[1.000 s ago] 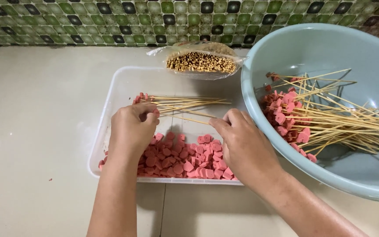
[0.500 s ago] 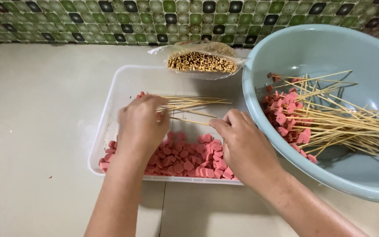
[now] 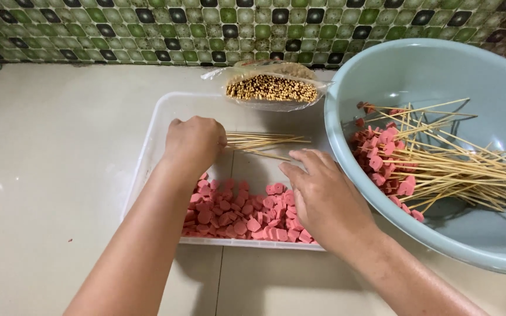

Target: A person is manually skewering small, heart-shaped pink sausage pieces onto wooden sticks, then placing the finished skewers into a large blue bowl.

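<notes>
A bundle of skewers (image 3: 265, 142) is gripped in the closed left hand (image 3: 194, 143) above the clear tray (image 3: 153, 146) near the tabletop's back edge. The right hand (image 3: 323, 199) is held loosely open over the pink sausage pieces (image 3: 241, 213), beside the blue basin (image 3: 440, 70).

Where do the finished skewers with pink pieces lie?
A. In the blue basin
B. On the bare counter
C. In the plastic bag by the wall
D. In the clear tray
A: the loaded skewers lie piled inside the blue basin on the right, while the clear tray holds only loose pink pieces and bare sticks.
</notes>
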